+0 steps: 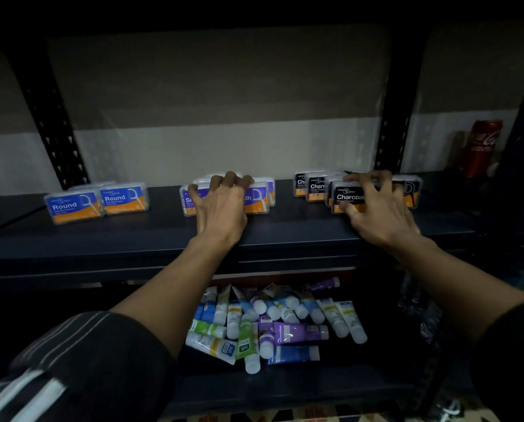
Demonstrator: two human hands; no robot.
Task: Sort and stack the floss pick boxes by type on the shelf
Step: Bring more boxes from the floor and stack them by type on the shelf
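Three groups of floss pick boxes stand on the dark shelf (163,239). At the left are blue "Round" boxes (96,201). In the middle is a cluster of purple "Smooth" boxes (257,197), and my left hand (221,205) clasps the front one from above, hiding most of its label. At the right are several black "Charcoal" boxes (315,187). My right hand (376,208) grips the front Charcoal box (347,197), thumb below, fingers over its top.
A red cola can (481,147) stands at the far right of the shelf. Black perforated uprights (53,117) frame the bay. On the shelf below lies a heap of several toothpaste tubes (272,324).
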